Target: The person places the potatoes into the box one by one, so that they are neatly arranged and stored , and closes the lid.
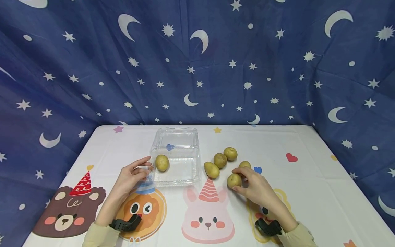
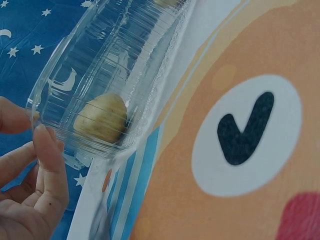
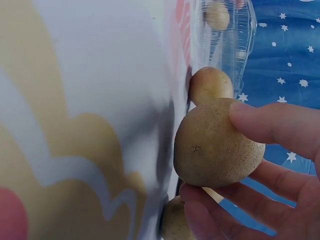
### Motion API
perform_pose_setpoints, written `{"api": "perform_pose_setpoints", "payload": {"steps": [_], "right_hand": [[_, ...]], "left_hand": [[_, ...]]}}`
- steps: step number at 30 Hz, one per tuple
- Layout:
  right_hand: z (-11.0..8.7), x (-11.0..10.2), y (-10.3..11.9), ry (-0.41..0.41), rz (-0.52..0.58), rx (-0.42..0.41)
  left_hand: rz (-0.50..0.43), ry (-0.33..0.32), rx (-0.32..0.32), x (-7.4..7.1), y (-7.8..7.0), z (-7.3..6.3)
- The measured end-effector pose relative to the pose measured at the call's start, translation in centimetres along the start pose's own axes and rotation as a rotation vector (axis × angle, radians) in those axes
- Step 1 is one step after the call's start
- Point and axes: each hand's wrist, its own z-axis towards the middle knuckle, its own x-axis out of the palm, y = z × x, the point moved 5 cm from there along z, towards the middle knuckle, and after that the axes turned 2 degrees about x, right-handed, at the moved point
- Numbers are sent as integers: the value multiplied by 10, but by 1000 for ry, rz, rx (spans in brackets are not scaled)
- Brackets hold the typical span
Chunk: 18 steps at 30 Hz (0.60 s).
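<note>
My right hand (image 1: 257, 187) grips a round yellow-brown potato (image 1: 234, 181), thumb on one side and fingers on the other; the right wrist view shows this potato (image 3: 215, 145) close up. Just beyond the right fingers lies another potato (image 1: 245, 164), partly covered by them. On the left, a clear plastic clamshell container (image 1: 185, 169) lies with its lid raised toward the back. One potato (image 1: 162, 163) sits inside, at its left side. My left hand (image 1: 132, 175) pinches the container's left edge between thumb and finger, as the left wrist view shows.
Between container and right hand, three potatoes lie in a slanting row: a near one (image 1: 212, 170), a middle one (image 1: 220, 160) and a far one (image 1: 230, 153). A white tablecloth (image 1: 271, 144) with cartoon animals covers the table. Behind hangs a blue star-and-moon curtain (image 1: 216, 99).
</note>
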Motion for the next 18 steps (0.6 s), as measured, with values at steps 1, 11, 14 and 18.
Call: {"api": "perform_pose_setpoints", "payload": {"steps": [1, 11, 14, 18], "right_hand": [[0, 0, 0, 0, 4, 1], [4, -5, 10, 0, 29, -4], [6, -7, 14, 1, 30, -15], [9, -8, 19, 3, 35, -28]], "left_hand": [[0, 0, -1, 0, 0, 0], [-7, 4, 6, 0, 1, 0], [-12, 7, 3, 0, 1, 0], [-12, 9, 2, 0, 2, 0]]}}
